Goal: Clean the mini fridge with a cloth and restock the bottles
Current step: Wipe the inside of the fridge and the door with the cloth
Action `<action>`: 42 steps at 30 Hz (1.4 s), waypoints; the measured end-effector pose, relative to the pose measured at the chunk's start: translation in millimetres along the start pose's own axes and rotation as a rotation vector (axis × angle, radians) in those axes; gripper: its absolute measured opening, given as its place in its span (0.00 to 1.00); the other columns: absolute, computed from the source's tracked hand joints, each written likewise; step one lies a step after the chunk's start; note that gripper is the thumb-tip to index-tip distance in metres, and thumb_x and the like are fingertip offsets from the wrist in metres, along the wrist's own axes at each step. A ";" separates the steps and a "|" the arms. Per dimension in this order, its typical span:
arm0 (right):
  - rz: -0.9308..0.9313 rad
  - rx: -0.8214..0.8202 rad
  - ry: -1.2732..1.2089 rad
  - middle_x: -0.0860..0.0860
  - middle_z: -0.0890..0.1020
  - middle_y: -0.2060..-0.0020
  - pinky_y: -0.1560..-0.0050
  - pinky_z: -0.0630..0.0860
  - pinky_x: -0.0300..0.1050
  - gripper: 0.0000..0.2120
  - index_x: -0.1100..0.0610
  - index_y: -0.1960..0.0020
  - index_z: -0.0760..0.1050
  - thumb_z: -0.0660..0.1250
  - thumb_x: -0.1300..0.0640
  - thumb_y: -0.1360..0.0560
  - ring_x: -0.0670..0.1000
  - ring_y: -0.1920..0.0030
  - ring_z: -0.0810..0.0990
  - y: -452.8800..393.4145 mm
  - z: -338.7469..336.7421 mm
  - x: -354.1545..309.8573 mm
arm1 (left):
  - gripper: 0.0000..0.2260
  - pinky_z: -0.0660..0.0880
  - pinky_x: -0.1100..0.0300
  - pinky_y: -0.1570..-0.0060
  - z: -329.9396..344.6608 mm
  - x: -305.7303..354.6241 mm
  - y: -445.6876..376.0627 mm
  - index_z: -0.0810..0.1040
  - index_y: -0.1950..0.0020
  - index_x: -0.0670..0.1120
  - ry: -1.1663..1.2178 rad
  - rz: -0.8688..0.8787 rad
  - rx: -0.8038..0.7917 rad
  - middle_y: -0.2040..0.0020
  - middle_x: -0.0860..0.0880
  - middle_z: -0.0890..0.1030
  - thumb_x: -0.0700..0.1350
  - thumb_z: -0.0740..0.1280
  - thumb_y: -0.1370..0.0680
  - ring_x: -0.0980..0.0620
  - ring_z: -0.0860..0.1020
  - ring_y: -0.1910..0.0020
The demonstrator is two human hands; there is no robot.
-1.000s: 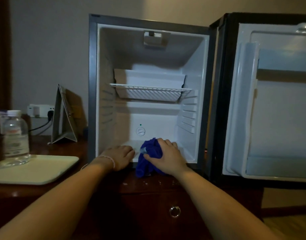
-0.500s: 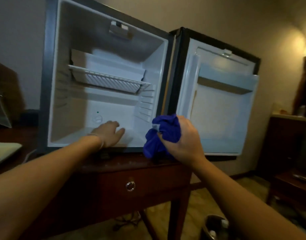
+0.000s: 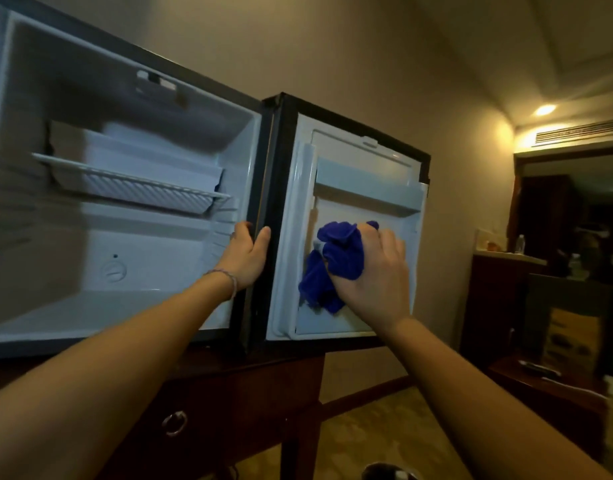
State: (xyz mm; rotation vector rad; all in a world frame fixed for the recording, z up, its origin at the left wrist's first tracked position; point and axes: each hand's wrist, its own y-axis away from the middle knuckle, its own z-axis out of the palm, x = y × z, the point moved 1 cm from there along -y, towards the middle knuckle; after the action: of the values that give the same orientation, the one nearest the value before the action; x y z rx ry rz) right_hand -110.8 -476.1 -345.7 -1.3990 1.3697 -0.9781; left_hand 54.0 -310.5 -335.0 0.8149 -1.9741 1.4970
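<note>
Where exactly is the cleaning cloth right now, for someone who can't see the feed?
Find the open mini fridge on the wooden desk; its door swings out to the right. On the door's white inner liner, the right hand grips a bunched cloth, the only deep blue thing there.

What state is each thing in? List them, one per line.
White mini fridge door: swung fully open.
White wire shelf: in place, bare.
Crumpled blue cloth: pressed against the door's inner panel.
Right hand: grips the cloth.
Left hand: grips the fridge's front edge.
Dark wooden drawer: closed.
</note>
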 end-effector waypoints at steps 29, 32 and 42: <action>0.437 0.044 -0.388 0.47 0.53 0.26 0.37 0.70 0.51 0.52 0.39 0.22 0.45 0.75 0.33 0.33 0.54 0.28 0.62 -21.3 75.9 -38.2 | 0.23 0.76 0.47 0.52 41.2 -39.9 -5.6 0.69 0.43 0.45 0.218 -0.003 0.114 0.54 0.44 0.79 0.63 0.50 0.18 0.44 0.78 0.56; 0.413 0.039 -0.289 0.45 0.49 0.24 0.41 0.71 0.51 0.41 0.33 0.23 0.45 0.67 0.33 0.26 0.56 0.27 0.62 -25.1 81.3 -43.9 | 0.21 0.74 0.51 0.57 40.4 -39.0 -5.0 0.69 0.45 0.45 0.208 -0.011 0.122 0.54 0.44 0.79 0.62 0.51 0.18 0.43 0.78 0.56; 0.219 0.009 -0.042 0.47 0.60 0.34 0.48 0.80 0.51 0.27 0.40 0.29 0.64 0.68 0.38 0.25 0.54 0.41 0.75 2.3 95.0 -36.1 | 0.25 0.75 0.51 0.55 43.9 -43.3 -6.5 0.70 0.39 0.44 0.223 0.001 0.131 0.50 0.44 0.80 0.64 0.51 0.19 0.44 0.78 0.53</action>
State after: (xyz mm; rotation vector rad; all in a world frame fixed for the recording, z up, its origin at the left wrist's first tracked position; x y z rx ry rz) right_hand -22.5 -432.5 -370.9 -1.2258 1.4507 -0.8059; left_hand 85.9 -347.8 -372.8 0.6665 -1.7291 1.6546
